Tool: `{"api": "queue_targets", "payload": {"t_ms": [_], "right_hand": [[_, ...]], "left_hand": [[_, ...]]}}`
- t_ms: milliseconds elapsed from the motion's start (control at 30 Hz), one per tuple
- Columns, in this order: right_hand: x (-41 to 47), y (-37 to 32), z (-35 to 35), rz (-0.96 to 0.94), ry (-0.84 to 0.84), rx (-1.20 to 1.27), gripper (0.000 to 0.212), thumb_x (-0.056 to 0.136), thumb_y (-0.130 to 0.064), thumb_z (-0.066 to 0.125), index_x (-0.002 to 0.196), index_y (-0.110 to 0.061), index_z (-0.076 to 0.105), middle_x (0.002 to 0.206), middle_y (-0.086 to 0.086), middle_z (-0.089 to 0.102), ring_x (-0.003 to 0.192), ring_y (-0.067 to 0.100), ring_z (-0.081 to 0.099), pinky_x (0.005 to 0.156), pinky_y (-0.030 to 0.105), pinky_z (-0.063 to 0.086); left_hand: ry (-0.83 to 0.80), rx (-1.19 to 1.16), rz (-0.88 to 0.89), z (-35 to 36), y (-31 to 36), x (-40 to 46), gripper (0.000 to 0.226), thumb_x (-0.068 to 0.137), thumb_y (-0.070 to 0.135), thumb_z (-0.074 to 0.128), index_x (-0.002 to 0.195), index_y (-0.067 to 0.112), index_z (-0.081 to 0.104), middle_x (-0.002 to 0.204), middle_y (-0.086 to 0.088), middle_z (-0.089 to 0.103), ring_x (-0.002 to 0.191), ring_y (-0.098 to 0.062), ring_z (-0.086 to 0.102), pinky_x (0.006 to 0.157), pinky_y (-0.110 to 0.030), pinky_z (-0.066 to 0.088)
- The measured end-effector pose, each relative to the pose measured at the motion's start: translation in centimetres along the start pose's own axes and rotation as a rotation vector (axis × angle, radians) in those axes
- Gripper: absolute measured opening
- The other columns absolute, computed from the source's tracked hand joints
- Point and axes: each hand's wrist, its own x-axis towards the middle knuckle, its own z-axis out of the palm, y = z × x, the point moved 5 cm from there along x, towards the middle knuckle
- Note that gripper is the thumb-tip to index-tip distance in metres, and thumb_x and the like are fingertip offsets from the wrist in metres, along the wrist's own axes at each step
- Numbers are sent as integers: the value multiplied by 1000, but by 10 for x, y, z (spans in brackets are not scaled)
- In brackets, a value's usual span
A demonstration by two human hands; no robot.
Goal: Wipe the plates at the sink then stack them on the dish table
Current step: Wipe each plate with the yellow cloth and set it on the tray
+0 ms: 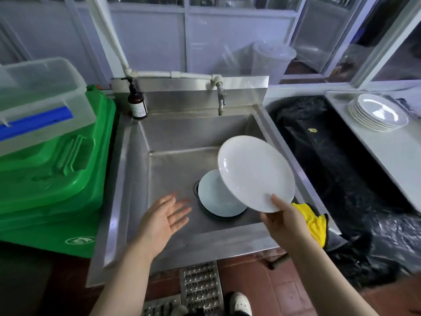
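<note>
Green plastic bin (52, 179) stands at the far left with a clear storage box (38, 96) resting on its lid. Just right of it, a brown pump bottle (137, 103) sits on the back corner of the steel sink (118, 179), under the wall tap (221, 99). The left hand (163, 216) hovers over the basin, palm up, fingers spread and holding nothing. Beside it, white plates (218, 197) lie in a dark bowl on the sink floor, over the drain. Above them the right hand (283, 221) grips 1 white plate (256, 173) by its near edge, thumb on top, the plate tilted up over the basin. A yellow cloth (313, 221) lies on the sink's right rim. Farther right, past a black bin bag (330, 156), a stack of plates (378, 112) sits on the dish table (391, 151).
</note>
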Motion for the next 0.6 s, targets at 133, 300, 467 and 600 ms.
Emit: {"api": "queue_targets", "payload": {"t_ms": [133,300,467,600], "right_hand": [[5,-3,-10,131,-53,-95,11,89,-15,59,96,-10,64,69,0,69,45,12,58,37,16,41],[21,-17,-28,110,-170,-315,11,84,-16,62,84,-6,67,58,3,58,45,13,46,38,20,32],[33,-32,-45,102,-260,-477,14,90,-15,59,83,-8,67,69,8,54,62,19,47,54,27,36],[41,-46,-60,-2,-261,-720,18,94,-21,57,87,-8,67,67,3,60,60,15,54,53,27,44]], "left_hand": [[-113,16,-66,44,-15,-2,54,85,44,52,130,14,54,120,-17,67,106,-32,67,84,-46,53],[-177,-10,-107,92,-30,-1,52,84,52,46,118,14,62,93,-9,74,83,-24,73,66,-36,60],[-83,116,-98,105,-47,-1,23,96,6,40,111,7,57,76,-8,73,64,-18,69,51,-29,58],[-2,206,-113,113,-64,-6,30,90,-10,38,104,9,57,75,-5,74,63,-18,68,47,-28,56]]}}
